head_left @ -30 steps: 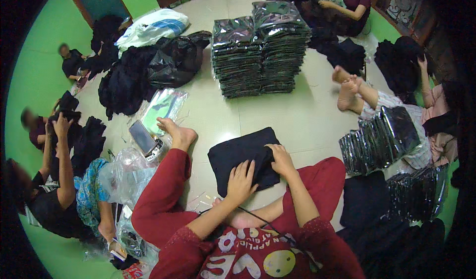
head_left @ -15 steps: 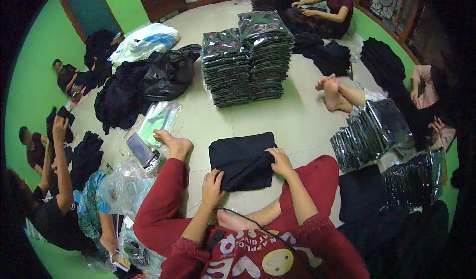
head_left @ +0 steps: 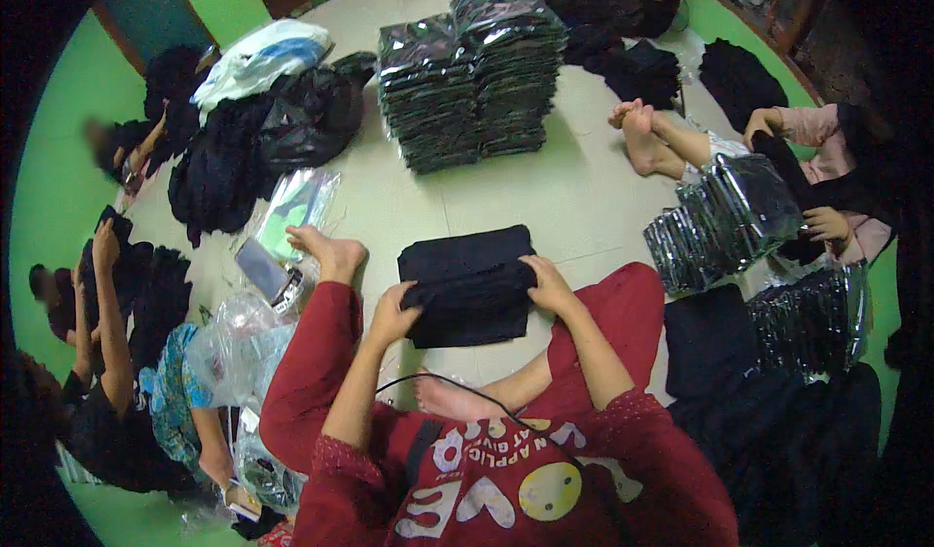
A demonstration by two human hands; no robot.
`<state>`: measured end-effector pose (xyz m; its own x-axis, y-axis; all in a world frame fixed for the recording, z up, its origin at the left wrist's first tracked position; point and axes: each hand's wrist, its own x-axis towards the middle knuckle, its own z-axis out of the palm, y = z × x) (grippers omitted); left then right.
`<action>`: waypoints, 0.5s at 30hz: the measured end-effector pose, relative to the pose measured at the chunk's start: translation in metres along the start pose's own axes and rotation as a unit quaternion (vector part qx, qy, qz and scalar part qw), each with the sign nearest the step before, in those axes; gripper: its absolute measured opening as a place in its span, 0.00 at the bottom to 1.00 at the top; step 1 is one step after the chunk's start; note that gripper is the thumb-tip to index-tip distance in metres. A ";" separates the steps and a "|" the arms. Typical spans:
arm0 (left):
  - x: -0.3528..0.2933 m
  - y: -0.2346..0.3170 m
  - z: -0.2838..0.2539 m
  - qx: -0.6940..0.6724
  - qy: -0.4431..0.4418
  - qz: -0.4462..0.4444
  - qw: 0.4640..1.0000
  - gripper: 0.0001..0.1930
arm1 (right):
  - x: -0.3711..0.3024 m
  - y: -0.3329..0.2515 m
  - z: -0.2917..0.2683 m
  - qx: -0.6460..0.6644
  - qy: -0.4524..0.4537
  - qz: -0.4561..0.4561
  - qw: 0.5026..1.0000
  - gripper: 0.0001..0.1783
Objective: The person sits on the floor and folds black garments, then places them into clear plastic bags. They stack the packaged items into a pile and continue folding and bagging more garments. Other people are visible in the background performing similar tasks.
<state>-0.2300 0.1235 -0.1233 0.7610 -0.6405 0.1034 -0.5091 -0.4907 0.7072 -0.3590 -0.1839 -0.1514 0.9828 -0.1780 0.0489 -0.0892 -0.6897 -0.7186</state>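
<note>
A black folded garment (head_left: 465, 299) lies on the pale tiled floor between my legs, with a raised fold running across its middle. My left hand (head_left: 397, 312) grips the left end of that fold, thumb on top and fingers curled at the edge. At the opposite end my right hand (head_left: 547, 282) pinches the same fold by the right edge. Both hands are level with each other, and the cloth lies nearly flat beneath them. What kind of garment it is cannot be made out.
Ahead stand two tall stacks of glossy plastic-wrapped black packages (head_left: 467, 80). More wrapped packages (head_left: 715, 221) lean in rows at right, beside a flat black cloth (head_left: 710, 338). A phone (head_left: 263, 267) and clear plastic bags (head_left: 248, 338) lie left. Several people sit around, handling dark cloth.
My left hand has gone from the garment's near left corner to its left edge, farther from me. The cloth's middle fold now runs straighter across. The view has shifted slightly.
</note>
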 end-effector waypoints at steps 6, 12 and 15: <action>0.080 -0.029 -0.035 -0.123 -0.232 -0.169 0.950 0.18 | 0.004 0.006 0.002 0.039 -0.004 0.000 0.999 0.38; 0.123 0.004 -0.006 0.139 -0.224 -0.257 0.930 0.27 | 0.021 0.024 0.012 0.089 -0.022 0.007 0.996 0.38; 0.089 0.036 0.023 0.266 -0.074 -0.189 0.942 0.28 | 0.026 0.031 0.015 0.126 -0.032 0.022 0.991 0.38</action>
<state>-0.1893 0.0356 -0.1048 0.8838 -0.4163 -0.2134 -0.3720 -0.9020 0.2191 -0.3338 -0.1991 -0.1830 0.9876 -0.1549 -0.0247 -0.0976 -0.4835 -0.8699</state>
